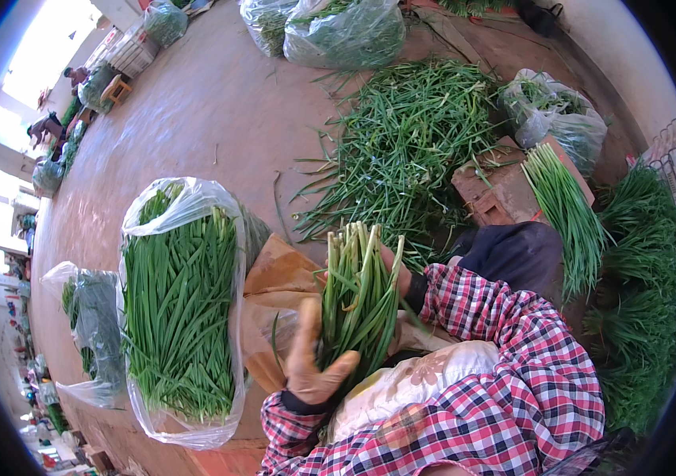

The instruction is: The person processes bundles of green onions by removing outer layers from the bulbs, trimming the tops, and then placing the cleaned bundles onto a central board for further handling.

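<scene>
A bunch of long green garlic chives (358,293) stands upright in front of my lap, pale cut ends at the top. My right hand (399,274) grips it from behind and the right; the stalks hide most of those fingers. Against the bunch's left side is my left hand (314,369), in a tan glove, thumb and fingers apart and slightly blurred. A brown paper-like sheet (282,274) lies just beyond that hand. To its left, a clear plastic bag (183,226) is packed with flat green leaves. A patterned cloth (417,369) covers my lap.
Loose greens (417,135) form a wide heap ahead. A neat bunch (556,190) rests on a brown block (497,190) at the right, near dense upright bundles (639,309). Filled bags (346,36) stand at the back. Other people (48,131) are far left.
</scene>
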### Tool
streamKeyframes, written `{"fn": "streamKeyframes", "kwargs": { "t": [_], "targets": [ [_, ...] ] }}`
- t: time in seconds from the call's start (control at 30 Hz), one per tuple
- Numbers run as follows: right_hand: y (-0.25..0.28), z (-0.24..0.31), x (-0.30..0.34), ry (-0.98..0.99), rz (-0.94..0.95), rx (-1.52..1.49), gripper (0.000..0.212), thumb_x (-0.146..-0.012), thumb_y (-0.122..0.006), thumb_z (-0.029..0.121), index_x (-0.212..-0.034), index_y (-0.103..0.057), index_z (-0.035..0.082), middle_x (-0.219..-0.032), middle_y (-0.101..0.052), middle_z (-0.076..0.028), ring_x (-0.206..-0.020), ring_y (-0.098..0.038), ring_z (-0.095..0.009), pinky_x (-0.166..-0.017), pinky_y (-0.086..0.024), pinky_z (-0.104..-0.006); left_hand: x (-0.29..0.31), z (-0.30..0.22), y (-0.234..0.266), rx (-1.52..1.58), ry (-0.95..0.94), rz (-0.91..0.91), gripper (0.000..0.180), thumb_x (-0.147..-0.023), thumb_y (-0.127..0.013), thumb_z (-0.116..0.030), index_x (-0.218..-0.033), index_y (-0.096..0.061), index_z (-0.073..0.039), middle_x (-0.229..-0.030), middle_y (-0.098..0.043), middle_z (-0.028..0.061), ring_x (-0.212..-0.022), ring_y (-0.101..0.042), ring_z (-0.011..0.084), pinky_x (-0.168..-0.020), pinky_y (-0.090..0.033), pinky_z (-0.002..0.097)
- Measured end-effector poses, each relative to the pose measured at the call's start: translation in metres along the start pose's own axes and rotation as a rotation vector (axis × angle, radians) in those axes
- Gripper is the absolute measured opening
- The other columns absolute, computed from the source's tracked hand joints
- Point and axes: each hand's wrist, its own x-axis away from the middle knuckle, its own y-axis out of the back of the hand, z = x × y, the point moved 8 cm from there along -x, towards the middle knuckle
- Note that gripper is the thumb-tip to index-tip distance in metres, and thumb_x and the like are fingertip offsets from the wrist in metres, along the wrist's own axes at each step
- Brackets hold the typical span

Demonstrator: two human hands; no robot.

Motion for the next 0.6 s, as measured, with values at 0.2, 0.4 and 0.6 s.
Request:
{"fn": "streamKeyframes", "kwargs": {
  "t": [0.2, 0.4, 0.6],
  "targets": [
    [0.002, -0.013, -0.001, -0.074, 0.193, -0.172, 0.054, -0.093, -0.038, 0.048, -0.130, -0.045, 0.009, -0.121, -0.056, -0.015, -0.101, -0.060, -0.030, -0.082, -0.053, -0.0449, 0.006, 0.095, 0.003, 0.414, 0.448, 0.269, 0.098, -0.064, -0.080, -0.039, -0.137, -0.029, 0.002, -0.133, -0.042, 0.0116, -0.123, -0.040, 0.0202, -0.102, -0.031, 0.0344],
    [-0.001, 0.008, 0.011, 0.020, -0.133, 0.355, 0.043, -0.094, -0.045, 0.040, -0.122, -0.052, 0.009, -0.098, -0.064, -0.003, -0.078, -0.063, -0.013, -0.070, -0.054, -0.0270, 0.034, 0.148, -0.015, 0.935, 0.535, 0.209, 0.057, -0.081, -0.064, -0.043, -0.121, -0.049, -0.005, -0.114, -0.056, 0.0036, -0.103, -0.053, 0.0154, -0.090, -0.042, 0.0317],
    [-0.041, 0.073, 0.039, 0.148, -0.377, 0.888, 0.027, -0.093, -0.051, 0.020, -0.113, -0.058, 0.004, -0.094, -0.062, 0.000, -0.077, -0.056, -0.005, -0.065, -0.046, -0.0197, 0.051, 0.139, 0.018, 0.445, 0.588, -0.093, 0.042, -0.086, -0.058, -0.045, -0.107, -0.058, -0.008, -0.098, -0.057, -0.0024, -0.086, -0.053, 0.0109, -0.078, -0.044, 0.0272]
  ]
}}
